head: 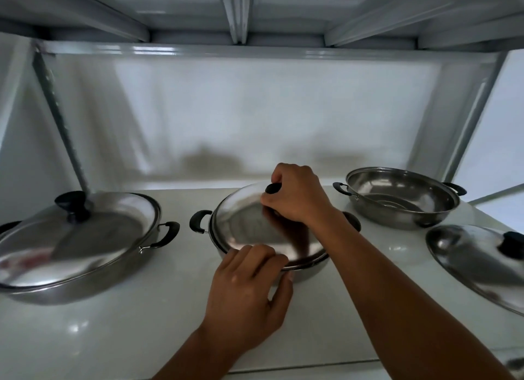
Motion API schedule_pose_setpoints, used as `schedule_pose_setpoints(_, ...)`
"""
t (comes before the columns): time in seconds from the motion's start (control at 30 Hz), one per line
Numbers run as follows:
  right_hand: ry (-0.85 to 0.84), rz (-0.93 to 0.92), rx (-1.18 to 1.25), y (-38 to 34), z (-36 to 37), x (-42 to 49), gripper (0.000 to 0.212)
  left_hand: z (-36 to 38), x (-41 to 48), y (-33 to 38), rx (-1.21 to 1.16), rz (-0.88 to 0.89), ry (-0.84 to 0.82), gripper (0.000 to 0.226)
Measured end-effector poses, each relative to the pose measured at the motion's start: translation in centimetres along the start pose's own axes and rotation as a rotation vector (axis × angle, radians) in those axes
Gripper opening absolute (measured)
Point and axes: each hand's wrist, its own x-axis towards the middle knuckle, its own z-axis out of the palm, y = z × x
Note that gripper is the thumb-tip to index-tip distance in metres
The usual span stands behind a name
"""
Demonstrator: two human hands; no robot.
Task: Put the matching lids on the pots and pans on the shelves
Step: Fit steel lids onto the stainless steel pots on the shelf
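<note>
Three steel pots stand on a white shelf (113, 323). The middle pot (309, 269) has black side handles and a steel lid (249, 226) resting on it, tilted up at the far side. My right hand (295, 198) is shut on the lid's black knob. My left hand (249, 291) holds the near rim of the middle pot, fingers over the lid's edge. The left pot (85, 283) carries a lid (79, 238) with a black knob. The right pot (399, 198) stands uncovered. A loose lid (476, 263) lies at the right front.
The shelf above (241, 16) hangs low over the pots. A slanted metal upright (59, 119) stands at the back left and another (467, 119) at the back right. The shelf's front edge (283, 368) is near my forearms.
</note>
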Motion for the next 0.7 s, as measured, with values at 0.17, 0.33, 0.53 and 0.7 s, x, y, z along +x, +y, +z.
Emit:
schedule_pose_setpoints(0.17,-0.018,-0.002,-0.035,-0.4,-0.1,-0.4,0.028,0.6,-0.1,-0.2,-0.027,-0.002,0.026,0.015)
schedule_pose_setpoints(0.33,-0.014,-0.019,-0.048,-0.3,0.1,-0.7,0.026,1.1,-0.2,0.1,-0.011,-0.039,0.064,0.015)
schedule_pose_setpoints(0.53,-0.005,-0.1,0.012,0.7,0.4,-0.9,0.035,1.7,0.9,2.6,0.074,-0.12,-0.006,0.009)
schedule_pose_setpoints(0.7,0.005,-0.248,0.043,1.7,1.1,-0.3,0.031,3.5,2.6,4.3,0.208,-0.188,-0.042,0.009)
